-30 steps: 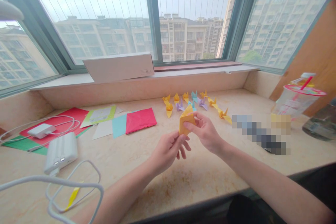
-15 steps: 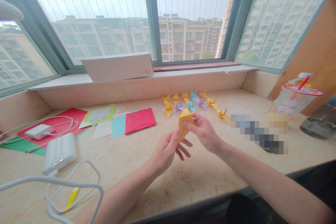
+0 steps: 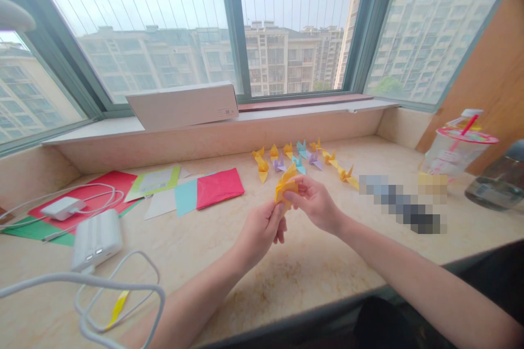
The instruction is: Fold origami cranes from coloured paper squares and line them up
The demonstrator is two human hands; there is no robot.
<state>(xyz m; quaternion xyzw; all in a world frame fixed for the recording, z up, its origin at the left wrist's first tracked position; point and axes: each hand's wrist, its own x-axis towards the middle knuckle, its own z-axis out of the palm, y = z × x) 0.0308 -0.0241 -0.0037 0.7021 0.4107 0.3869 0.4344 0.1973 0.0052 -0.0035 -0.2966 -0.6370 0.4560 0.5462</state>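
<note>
A folded piece of yellow origami paper (image 3: 287, 181) is held up above the stone counter, between both hands. My left hand (image 3: 264, 229) pinches its lower end with the thumb, the other fingers curled beneath. My right hand (image 3: 313, 200) grips its right side between thumb and fingers, covering part of the folds. Just beyond stand several small paper cranes: a yellow one (image 3: 262, 167), a light blue one (image 3: 298, 163) and a purple one (image 3: 315, 160) among them. Another yellow crane (image 3: 347, 175) sits apart, to the right.
Left of the hands lie a red paper packet (image 3: 220, 188) and light blue paper (image 3: 186, 198). A white power bank (image 3: 97, 240), cables and a charger (image 3: 63, 207) occupy the left side. A plastic cup with a straw (image 3: 458, 152) and a dark jar (image 3: 501, 185) stand right.
The paper's upper part has been opened out, with a flap now standing up and separated. My left fingers have curled in under the paper. The view has shifted slightly.
</note>
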